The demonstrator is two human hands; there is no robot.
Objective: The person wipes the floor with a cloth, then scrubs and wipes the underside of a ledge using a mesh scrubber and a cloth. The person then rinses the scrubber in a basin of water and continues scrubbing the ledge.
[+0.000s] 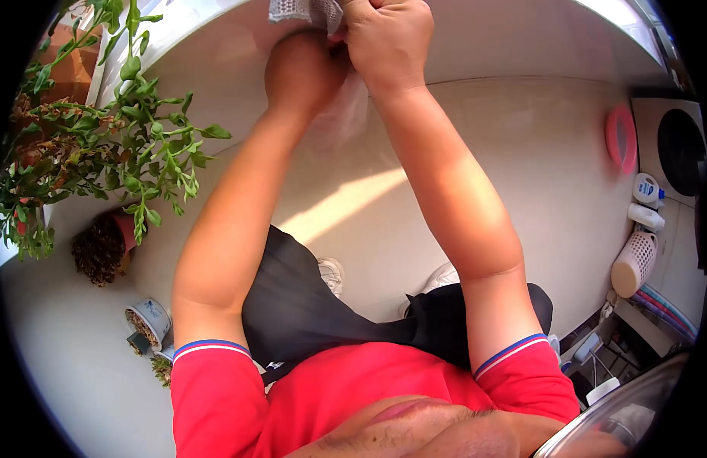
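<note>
Grips the edge of a grey cloth [301,9], higher in view than the leafy plant [90,122] and to its right, in the closed right hand [391,46]; places the left hand [304,72] against the same cloth, nearer the plant than the right one, with fingers hidden, hence cannot tell whether open or closed. Shows a pot of dry growth [100,248] just below the plant and a pale patterned pot [153,317] farther down. Presents, well apart to the plant's right, a pink basin [620,140], white bottles [645,187] and a white perforated basket [634,265], in descending order.
</note>
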